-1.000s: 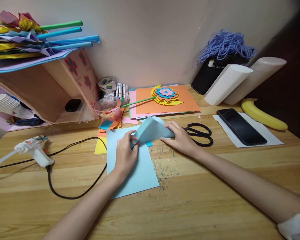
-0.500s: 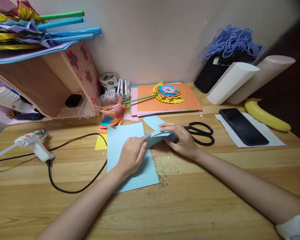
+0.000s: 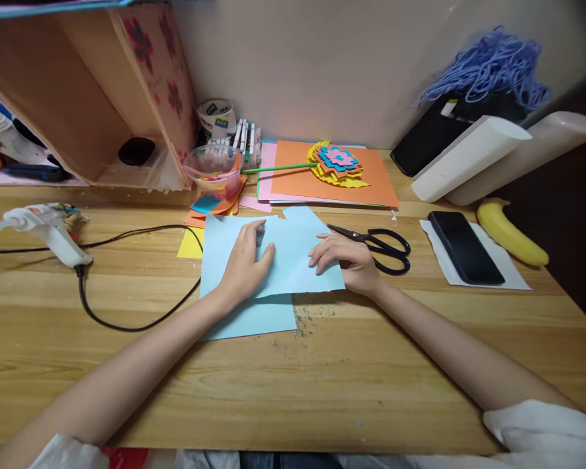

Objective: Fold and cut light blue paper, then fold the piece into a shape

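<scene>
A light blue sheet lies spread over another light blue sheet, whose lower part shows beneath it. My left hand rests on the upper sheet's left half, fingers apart. At that sheet's right edge, my right hand grips the paper, fingers curled on top and the thumb hidden underneath. Black-handled scissors lie just behind my right hand, blades pointing left. Another light blue piece sticks out at the sheet's back edge; where it ends below is hard to tell.
A white glue gun with a looped black cord lies left. Behind are a box, a clear cup of scraps and a paper flower on orange paper. A phone and a banana lie right.
The folded light blue paper between my hands has been opened out flat over the lower sheet. My left hand's fingers have spread. The view has tilted down, showing the table's front edge.
</scene>
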Demonstrator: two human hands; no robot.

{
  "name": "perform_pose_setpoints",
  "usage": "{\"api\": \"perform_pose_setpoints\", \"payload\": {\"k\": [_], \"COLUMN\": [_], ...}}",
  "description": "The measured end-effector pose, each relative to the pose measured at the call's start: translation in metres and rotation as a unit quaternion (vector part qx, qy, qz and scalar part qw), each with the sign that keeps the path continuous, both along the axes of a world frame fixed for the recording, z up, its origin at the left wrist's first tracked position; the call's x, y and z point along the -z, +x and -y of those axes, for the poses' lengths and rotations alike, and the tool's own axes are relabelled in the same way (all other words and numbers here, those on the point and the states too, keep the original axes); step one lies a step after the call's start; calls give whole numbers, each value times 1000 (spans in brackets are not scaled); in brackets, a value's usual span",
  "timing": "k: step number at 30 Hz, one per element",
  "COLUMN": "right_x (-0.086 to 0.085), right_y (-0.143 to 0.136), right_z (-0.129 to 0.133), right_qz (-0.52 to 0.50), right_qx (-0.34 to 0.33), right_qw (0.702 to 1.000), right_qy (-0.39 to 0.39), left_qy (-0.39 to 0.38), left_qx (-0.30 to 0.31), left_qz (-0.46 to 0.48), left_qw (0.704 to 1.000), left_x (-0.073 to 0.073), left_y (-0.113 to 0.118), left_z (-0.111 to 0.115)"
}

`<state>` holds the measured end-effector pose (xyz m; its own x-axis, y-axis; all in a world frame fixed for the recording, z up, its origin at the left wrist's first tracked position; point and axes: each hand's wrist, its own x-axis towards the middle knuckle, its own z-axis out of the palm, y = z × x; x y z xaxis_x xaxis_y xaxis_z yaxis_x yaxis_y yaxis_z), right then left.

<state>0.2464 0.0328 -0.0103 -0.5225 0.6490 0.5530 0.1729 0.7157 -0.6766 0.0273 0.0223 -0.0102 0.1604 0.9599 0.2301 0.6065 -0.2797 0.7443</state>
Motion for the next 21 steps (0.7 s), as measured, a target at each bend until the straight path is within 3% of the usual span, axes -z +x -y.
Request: {"api": "perform_pose_setpoints", "payload": {"k": [5,8,14,21], "right_x": [-1,-1,-1,2], "right_y": [2,4,4,2], "right_z": [-4,-7,-6,-6], "right_qz": [18,12,-1,-6], "right_qx": [-107,-123,-75,25], "right_qw": [984,976,979,987], "right_qy": [-138,-180,-189,-157], "left_qy": [-7,-18,-13,43], "left_qx": [22,27,7,-55], "left_qz": [-8,14,29,54], "left_qw": [1000,999,999,996], "left_x": [-2,-3,-3,11], "left_y": [-1,-1,-1,-6], "left_z": [1,1,1,-7]}}
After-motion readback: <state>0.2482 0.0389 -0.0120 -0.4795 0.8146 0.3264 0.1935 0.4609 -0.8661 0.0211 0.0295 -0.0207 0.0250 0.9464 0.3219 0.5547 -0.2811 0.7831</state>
